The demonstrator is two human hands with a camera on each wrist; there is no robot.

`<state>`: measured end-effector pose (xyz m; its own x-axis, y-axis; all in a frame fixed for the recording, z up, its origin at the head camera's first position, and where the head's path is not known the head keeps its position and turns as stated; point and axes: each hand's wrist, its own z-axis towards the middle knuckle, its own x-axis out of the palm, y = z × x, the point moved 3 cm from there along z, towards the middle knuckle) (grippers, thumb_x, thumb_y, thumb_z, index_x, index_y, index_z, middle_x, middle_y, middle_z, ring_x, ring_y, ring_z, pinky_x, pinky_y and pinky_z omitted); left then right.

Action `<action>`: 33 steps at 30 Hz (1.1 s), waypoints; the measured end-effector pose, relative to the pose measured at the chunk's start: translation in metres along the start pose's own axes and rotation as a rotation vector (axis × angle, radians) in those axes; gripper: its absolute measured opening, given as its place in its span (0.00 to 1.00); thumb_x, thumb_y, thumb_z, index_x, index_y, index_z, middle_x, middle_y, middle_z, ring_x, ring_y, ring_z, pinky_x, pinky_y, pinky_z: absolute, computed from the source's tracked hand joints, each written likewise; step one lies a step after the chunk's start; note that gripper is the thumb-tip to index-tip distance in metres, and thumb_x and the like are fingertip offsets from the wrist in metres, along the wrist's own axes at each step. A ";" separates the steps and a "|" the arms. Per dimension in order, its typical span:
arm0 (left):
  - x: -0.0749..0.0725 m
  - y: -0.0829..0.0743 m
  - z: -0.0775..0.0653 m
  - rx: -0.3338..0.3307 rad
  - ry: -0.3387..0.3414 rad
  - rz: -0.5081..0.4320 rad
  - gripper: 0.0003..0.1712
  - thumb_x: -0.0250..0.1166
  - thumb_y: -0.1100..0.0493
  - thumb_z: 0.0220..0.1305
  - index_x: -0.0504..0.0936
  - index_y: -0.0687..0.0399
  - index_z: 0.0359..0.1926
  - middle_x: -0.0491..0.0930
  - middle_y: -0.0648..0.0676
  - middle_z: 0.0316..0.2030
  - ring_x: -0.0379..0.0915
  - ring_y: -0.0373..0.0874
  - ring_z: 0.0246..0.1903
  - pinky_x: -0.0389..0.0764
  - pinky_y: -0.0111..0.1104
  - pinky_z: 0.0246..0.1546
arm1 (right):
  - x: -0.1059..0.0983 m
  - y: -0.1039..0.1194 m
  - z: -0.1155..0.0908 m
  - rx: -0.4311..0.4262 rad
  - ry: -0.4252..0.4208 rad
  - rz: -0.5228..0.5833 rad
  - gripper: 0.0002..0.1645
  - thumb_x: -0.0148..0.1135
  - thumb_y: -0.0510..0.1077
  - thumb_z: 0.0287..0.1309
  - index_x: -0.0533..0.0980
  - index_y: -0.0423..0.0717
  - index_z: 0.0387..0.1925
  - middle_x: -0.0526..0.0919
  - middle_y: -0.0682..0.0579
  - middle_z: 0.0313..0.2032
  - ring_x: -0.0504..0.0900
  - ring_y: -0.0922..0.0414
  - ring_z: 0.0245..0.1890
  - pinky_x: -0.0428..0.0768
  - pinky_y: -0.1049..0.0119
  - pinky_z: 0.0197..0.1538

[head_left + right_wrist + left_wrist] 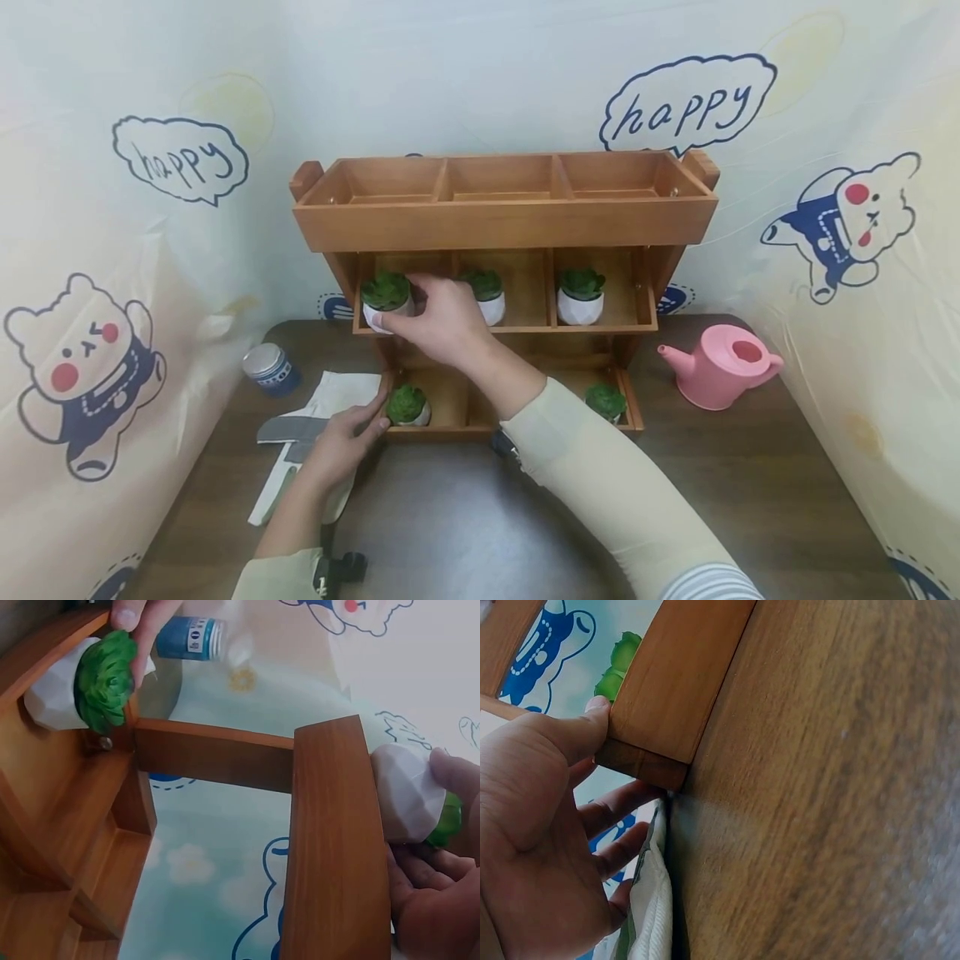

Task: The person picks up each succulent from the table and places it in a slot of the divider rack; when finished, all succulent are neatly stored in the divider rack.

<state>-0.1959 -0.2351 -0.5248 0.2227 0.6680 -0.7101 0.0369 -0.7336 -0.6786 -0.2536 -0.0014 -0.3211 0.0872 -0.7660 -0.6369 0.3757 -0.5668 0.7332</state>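
Observation:
A wooden tiered shelf with divided compartments stands at the back of the table. At the left end of its middle tier my right hand pinches a potted succulent between thumb and fingers. That faceted white pot is close against the tier's front board in the right wrist view. My left hand holds the left front corner of the bottom tier, its thumb on the board. Beside it, in the bottom tier, sits another small succulent.
Two more succulents stand in the middle tier, one centre, one right. Another succulent is at bottom right. A pink watering can stands right. White-and-grey gloves and a blue jar lie left.

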 end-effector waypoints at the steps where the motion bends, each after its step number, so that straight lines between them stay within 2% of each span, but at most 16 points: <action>1: 0.000 0.000 0.000 0.002 -0.003 0.000 0.38 0.53 0.29 0.74 0.62 0.30 0.79 0.70 0.62 0.72 0.62 0.66 0.72 0.60 0.67 0.69 | 0.000 0.001 0.001 0.004 0.002 -0.008 0.41 0.72 0.68 0.59 0.78 0.46 0.64 0.86 0.54 0.45 0.81 0.60 0.41 0.82 0.67 0.41; 7: 0.002 -0.001 0.001 0.011 -0.008 -0.004 0.38 0.53 0.29 0.74 0.62 0.30 0.79 0.71 0.62 0.72 0.63 0.66 0.72 0.61 0.66 0.69 | 0.003 0.004 0.007 0.028 0.004 -0.066 0.44 0.70 0.68 0.60 0.75 0.46 0.68 0.84 0.50 0.57 0.81 0.58 0.49 0.83 0.62 0.53; 14: 0.003 -0.001 0.002 -0.001 -0.003 -0.019 0.37 0.54 0.29 0.74 0.61 0.27 0.79 0.70 0.60 0.72 0.62 0.65 0.73 0.60 0.66 0.70 | 0.006 0.005 0.012 0.057 -0.024 -0.121 0.41 0.69 0.67 0.62 0.75 0.49 0.68 0.82 0.51 0.62 0.81 0.56 0.55 0.82 0.58 0.60; 19: 0.002 -0.001 0.003 0.004 -0.004 -0.020 0.37 0.54 0.30 0.74 0.61 0.27 0.79 0.69 0.60 0.73 0.61 0.65 0.73 0.59 0.66 0.70 | 0.008 0.007 0.013 0.074 -0.012 -0.173 0.41 0.68 0.67 0.63 0.74 0.48 0.68 0.84 0.50 0.59 0.82 0.56 0.49 0.84 0.60 0.54; 23: 0.002 -0.002 0.002 0.012 -0.008 -0.016 0.37 0.54 0.30 0.74 0.62 0.29 0.79 0.71 0.60 0.72 0.63 0.65 0.72 0.60 0.67 0.69 | 0.010 0.008 0.013 0.059 0.003 -0.227 0.37 0.69 0.63 0.65 0.75 0.47 0.66 0.86 0.49 0.55 0.85 0.57 0.44 0.86 0.63 0.47; 29: 0.002 0.000 0.000 0.006 -0.005 -0.006 0.37 0.53 0.30 0.75 0.61 0.29 0.79 0.70 0.60 0.73 0.62 0.66 0.73 0.60 0.67 0.69 | 0.011 0.006 0.010 0.050 0.041 -0.230 0.32 0.70 0.57 0.66 0.77 0.45 0.65 0.86 0.49 0.54 0.85 0.56 0.48 0.85 0.60 0.55; 33: 0.000 0.000 -0.001 0.000 -0.004 -0.001 0.37 0.53 0.30 0.75 0.60 0.29 0.80 0.68 0.60 0.74 0.61 0.66 0.73 0.59 0.67 0.69 | 0.010 0.004 0.006 0.052 0.059 -0.175 0.33 0.70 0.55 0.66 0.76 0.44 0.66 0.87 0.49 0.52 0.84 0.57 0.44 0.85 0.62 0.52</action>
<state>-0.1949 -0.2352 -0.5250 0.2185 0.6691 -0.7103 0.0376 -0.7331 -0.6791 -0.2571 -0.0133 -0.3226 0.0790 -0.6362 -0.7674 0.3418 -0.7059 0.6204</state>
